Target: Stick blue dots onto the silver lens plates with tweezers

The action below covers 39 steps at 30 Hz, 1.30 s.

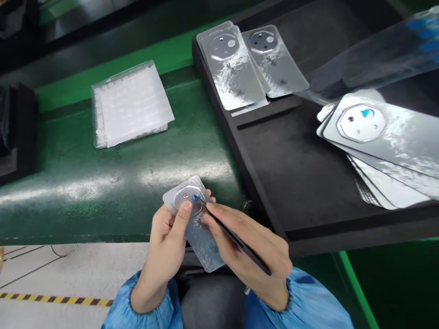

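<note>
My left hand is closed round a silvery phone back cover, thumb pressed on its round camera ring. My right hand pinches black tweezers like a pen. The tweezer tip touches a small blue film tab on the camera ring. Both hands are over the front edge of the green conveyor belt.
A black foam tray lies to the right, with two stacks of back covers at its far end and a fanned stack of covers at its right. A clear bag of white sheets lies on the belt. Grey floor with a striped line shows below left.
</note>
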Available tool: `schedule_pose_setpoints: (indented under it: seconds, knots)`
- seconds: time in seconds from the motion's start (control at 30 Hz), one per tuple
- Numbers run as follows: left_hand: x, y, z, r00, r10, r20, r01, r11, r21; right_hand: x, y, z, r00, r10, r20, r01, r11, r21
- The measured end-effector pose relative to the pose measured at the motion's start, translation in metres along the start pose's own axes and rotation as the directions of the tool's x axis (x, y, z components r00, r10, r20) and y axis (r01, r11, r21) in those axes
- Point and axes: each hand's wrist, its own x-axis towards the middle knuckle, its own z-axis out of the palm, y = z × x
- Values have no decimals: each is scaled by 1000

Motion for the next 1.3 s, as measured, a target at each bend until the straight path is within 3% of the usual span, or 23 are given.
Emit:
schedule_pose_setpoints:
  seconds: [0.13, 0.33, 0.83, 0.97, 1.07, 1.3]
  knots:
    - [-1, 3, 4, 1000, 7, -12, -7, 1000, -30, 3, 0, -2, 999, 40, -7, -40, 999, -11]
    - [-2, 1, 2, 1000, 2, -10, -3, 1000, -25, -1, 4, 1, 1000, -7, -18, 8, 998, 55]
    - [-2, -2, 0, 1000, 14, -7, -14, 1000, -17, 2, 3, 2, 999, -14, -38, 15, 999, 31]
    - [-2, -3, 0, 1000, 2, -19, -3, 1000, -17, 4, 1, -2, 997, 55, -56, -50, 995, 91]
    - [-2, -3, 0, 1000, 7, -9, -7, 1000, -25, 6, -1, -4, 995, 98, -33, -94, 989, 110]
    - [-1, -5, -1, 999, 32, 16, -32, 999, -40, 8, -2, -4, 998, 60, 28, -62, 994, 93]
